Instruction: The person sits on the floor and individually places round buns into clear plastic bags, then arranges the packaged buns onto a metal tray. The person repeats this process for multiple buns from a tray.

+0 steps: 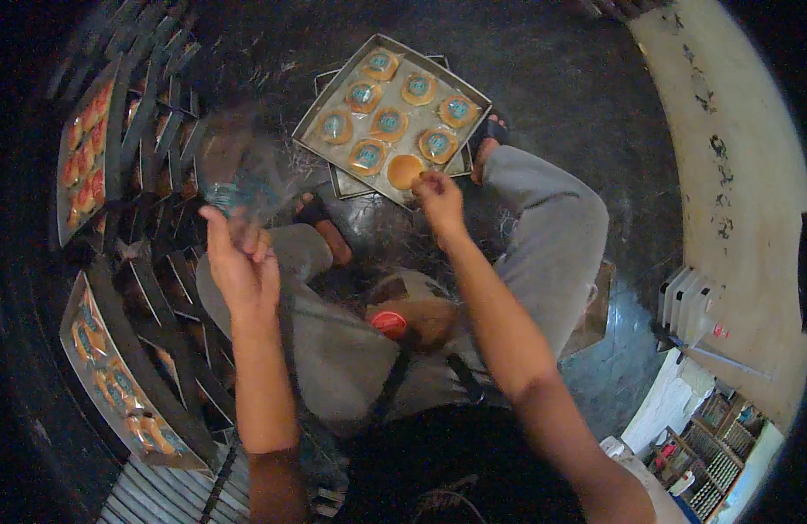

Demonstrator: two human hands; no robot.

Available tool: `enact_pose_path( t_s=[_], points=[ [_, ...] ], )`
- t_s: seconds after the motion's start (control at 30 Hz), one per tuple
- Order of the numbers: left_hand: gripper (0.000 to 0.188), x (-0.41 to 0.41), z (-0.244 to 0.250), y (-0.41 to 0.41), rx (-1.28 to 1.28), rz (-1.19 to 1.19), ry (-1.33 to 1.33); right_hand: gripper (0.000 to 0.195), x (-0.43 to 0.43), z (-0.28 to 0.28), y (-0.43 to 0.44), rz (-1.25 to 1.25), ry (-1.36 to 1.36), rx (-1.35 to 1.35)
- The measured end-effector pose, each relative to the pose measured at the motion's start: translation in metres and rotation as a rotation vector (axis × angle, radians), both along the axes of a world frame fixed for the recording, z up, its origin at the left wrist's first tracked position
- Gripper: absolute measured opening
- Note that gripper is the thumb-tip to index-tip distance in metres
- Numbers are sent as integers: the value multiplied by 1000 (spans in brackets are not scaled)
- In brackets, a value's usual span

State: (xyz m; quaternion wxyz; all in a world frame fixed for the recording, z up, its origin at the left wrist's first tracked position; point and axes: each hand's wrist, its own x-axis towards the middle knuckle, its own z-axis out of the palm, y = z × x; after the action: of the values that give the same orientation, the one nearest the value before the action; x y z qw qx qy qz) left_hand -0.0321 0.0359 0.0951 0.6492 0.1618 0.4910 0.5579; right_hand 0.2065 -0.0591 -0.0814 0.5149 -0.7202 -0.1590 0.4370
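Observation:
My left hand [243,262] is raised on the left and holds a clear plastic bag [230,193] with blue-green print, blurred by motion. Ahead of me a square metal baking tray [305,134] lies turned on the dark floor. Several round buns, such as the wrapped bun [388,124], sit on it in clear bags with blue-green print. At the tray's near corner lies a bare golden bun [404,171]. The fingertips of my right hand [440,204] pinch its right edge.
Another metal tray [351,187] is under the first. Stacked dark trays rise on my left, among them a tray of red-topped buns [86,154] and a tray of wrapped breads [125,403]. My legs flank a brown object with a red round part [389,323]. Clear containers [688,308] stand right.

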Motion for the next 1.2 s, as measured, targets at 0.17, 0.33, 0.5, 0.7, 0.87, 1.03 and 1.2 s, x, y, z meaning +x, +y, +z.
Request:
enact_pose_path(
  t_s=[0.17, 0.33, 0.5, 0.7, 0.87, 1.03, 1.2],
  points=[
    [19, -20, -50, 37, -31, -41, -556, 58, 17, -152, 17, 501, -746, -219],
    [13, -20, -31, 25, -105, -2, -722, 69, 49, -204, 53, 539, -755, -232],
    [20, -12, -25, 29, -132, 37, -721, 76, 50, -211, 78, 466, -910, -357],
    [29, -9, -26, 22, -219, -44, -599, 62, 34, -173, 96, 593, -934, -323],
    [37, 22, -12, 28, -434, 90, 33, 63, 27, -160, 87, 541, -462, -333],
    [36, 12, -22, 14, -169, 22, 22, 57, 13, -77, 76, -100, -181, 105],
    [32, 11, -12, -5, 142, -125, 134, 53, -10, 137, 5, 25, 413, 136]
  ],
)
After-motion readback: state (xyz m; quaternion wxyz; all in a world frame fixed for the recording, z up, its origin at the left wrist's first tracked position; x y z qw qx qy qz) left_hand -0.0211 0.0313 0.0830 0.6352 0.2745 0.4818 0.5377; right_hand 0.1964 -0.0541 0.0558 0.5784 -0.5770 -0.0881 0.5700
